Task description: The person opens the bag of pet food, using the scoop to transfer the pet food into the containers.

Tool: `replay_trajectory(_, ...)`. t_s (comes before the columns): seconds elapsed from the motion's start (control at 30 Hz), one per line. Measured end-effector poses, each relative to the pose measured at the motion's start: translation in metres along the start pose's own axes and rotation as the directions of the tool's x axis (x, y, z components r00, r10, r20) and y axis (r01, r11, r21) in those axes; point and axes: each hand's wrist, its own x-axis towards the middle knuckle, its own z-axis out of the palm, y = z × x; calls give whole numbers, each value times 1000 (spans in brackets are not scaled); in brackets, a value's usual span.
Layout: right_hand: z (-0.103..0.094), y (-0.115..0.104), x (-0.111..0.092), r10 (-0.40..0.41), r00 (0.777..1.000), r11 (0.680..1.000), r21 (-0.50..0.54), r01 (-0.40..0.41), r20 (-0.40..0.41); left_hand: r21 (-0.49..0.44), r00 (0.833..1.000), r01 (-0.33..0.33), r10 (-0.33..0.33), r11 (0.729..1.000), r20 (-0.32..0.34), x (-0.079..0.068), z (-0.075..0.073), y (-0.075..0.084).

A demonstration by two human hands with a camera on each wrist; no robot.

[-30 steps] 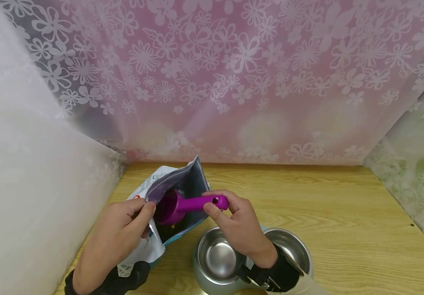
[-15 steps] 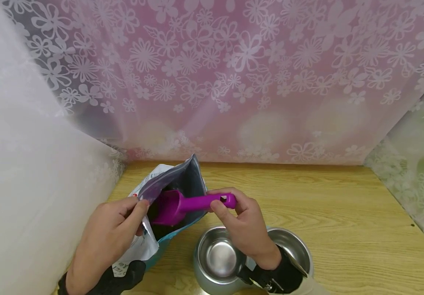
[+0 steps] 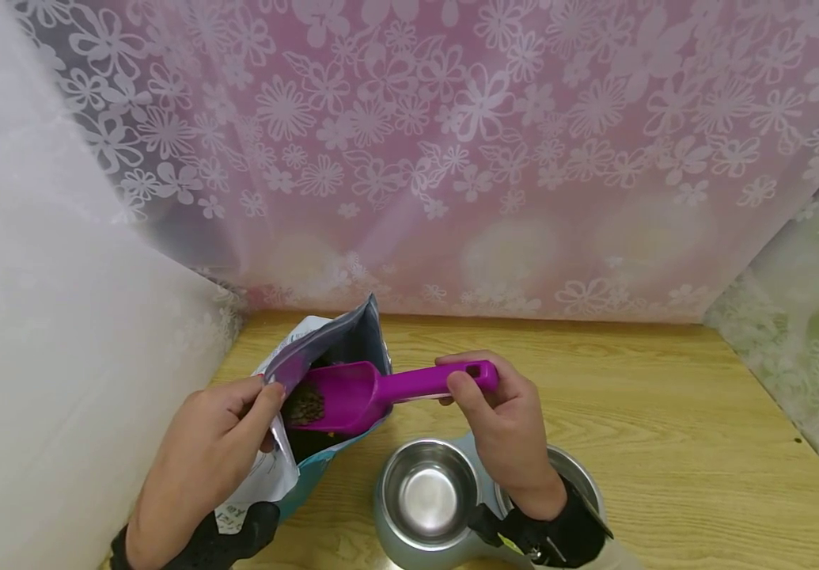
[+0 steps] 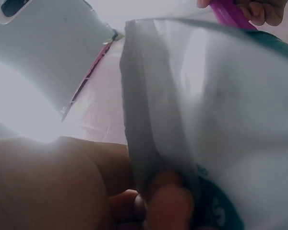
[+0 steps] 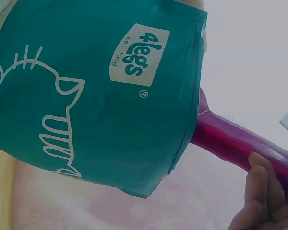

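A purple scoop (image 3: 352, 396) lies partly inside the mouth of a pet food bag (image 5: 96, 96), with brown kibble (image 3: 305, 405) in its bowl. My right hand (image 3: 505, 419) pinches the end of the scoop's handle between thumb and fingers, to the right of the bag. The bag's near-left rim is pinched by my left hand (image 3: 213, 439), which keeps the mouth spread. White outside and teal on its front, the bag shows a silver lining in the head view. In the left wrist view, the white side of the bag (image 4: 221, 105) hides its inside.
A double pet bowl stand stands right of the bag, its left steel bowl (image 3: 429, 495) in full view. My right wrist partly covers the right steel bowl (image 3: 580, 475). Beneath is a wooden table (image 3: 651, 412), with a pink flowered curtain (image 3: 452, 158) behind and white sheeting at the left.
My right hand has drawn the scoop to the right, partway out of the bag, and kibble now shows in it. The left hand has shifted slightly left with the bag's rim.
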Motion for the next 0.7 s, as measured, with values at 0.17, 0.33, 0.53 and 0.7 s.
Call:
replay_trajectory(0.17,-1,0,1,-40,999,999,18,40,-21,-1,1000,-4,4,1000,4,0,-1,-1)
replay_trajectory(0.33,-3,0,1,-27,998,1000,-4,27,-51,8,1000,-28,28,1000,-5,0,-1,-2)
replay_trajectory(0.53,-6,0,2,-7,996,1000,-8,7,-94,6,999,-32,32,999,-6,1,-2,-2)
replay_trajectory(0.7,-6,-1,4,-11,991,1000,8,12,-135,9,1000,-31,31,999,0,1,-3,-3)
